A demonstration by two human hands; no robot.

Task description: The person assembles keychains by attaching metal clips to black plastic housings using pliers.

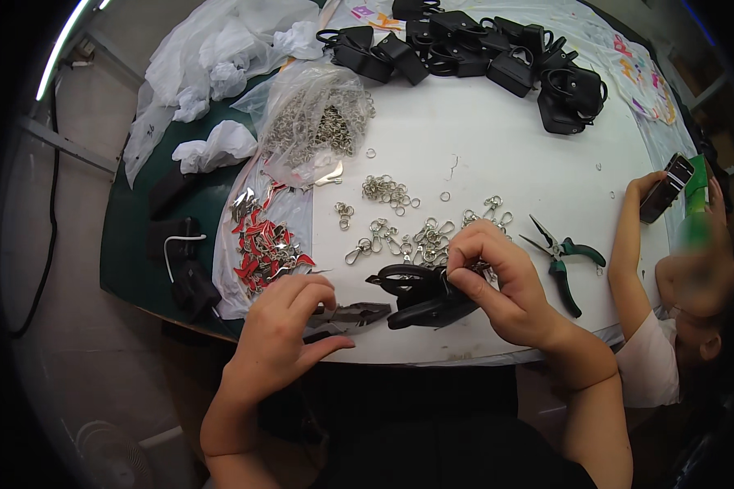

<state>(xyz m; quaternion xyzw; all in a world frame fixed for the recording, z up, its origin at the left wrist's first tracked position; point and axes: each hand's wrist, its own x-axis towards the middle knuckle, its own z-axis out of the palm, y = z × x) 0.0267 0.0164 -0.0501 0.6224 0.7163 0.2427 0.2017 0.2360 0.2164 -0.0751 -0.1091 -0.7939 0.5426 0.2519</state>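
My right hand [504, 285] pinches the top edge of a small black pouch [432, 311] with a looped black strap, held just above the near edge of the white table. To its left, my left hand [281, 326] is open, thumb and fingers apart. A dark metal tool [355, 316] that looks like pliers lies beside its fingers; its rear end is hidden. Just beyond the pouch are silver swivel clasps [424, 238], partly covered by my right hand. Green-handled long-nose pliers [559, 257] lie with jaws apart to the right of my right hand.
Several black pouches [465, 45] are piled at the far edge. At left sit a clear bag of metal rings [318, 122], red charms [261, 244] on plastic and black pouches [183, 273]. Split rings [386, 191] lie mid-table. A person at right holds a phone [667, 189].
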